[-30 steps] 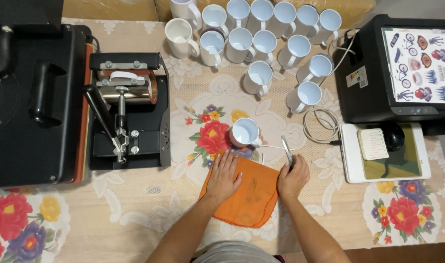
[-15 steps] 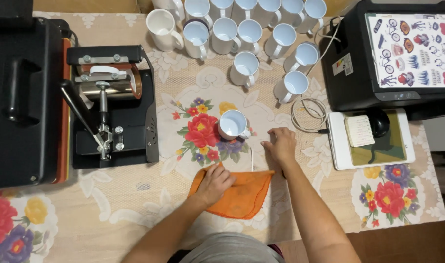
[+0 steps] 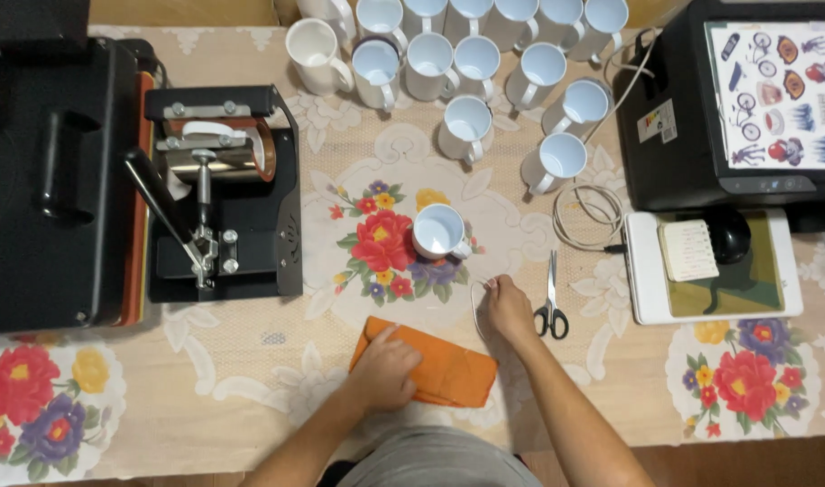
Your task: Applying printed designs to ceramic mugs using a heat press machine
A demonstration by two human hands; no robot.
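Note:
My left hand (image 3: 384,368) rests flat on a folded orange cloth (image 3: 448,370) at the table's near edge. My right hand (image 3: 507,307) lies just right of the cloth's far corner, fingertips pinching a thin clear strip (image 3: 475,302) on the tablecloth. Black-handled scissors (image 3: 551,298) lie right beside that hand, blades pointing away from me. One white mug (image 3: 437,231) stands alone on the flowered cloth beyond my hands.
Several white mugs (image 3: 471,54) cluster at the back. A black mug press (image 3: 218,194) and a larger black heat press (image 3: 47,180) stand left. A black printer (image 3: 701,153) with a printed picture sheet sits right, a white tray (image 3: 647,298) and coiled cable (image 3: 585,215) before it.
The scissors left my right hand and now lie on the table. My right hand shifted left to the thin strip. My left hand slid down onto the cloth, now folded smaller.

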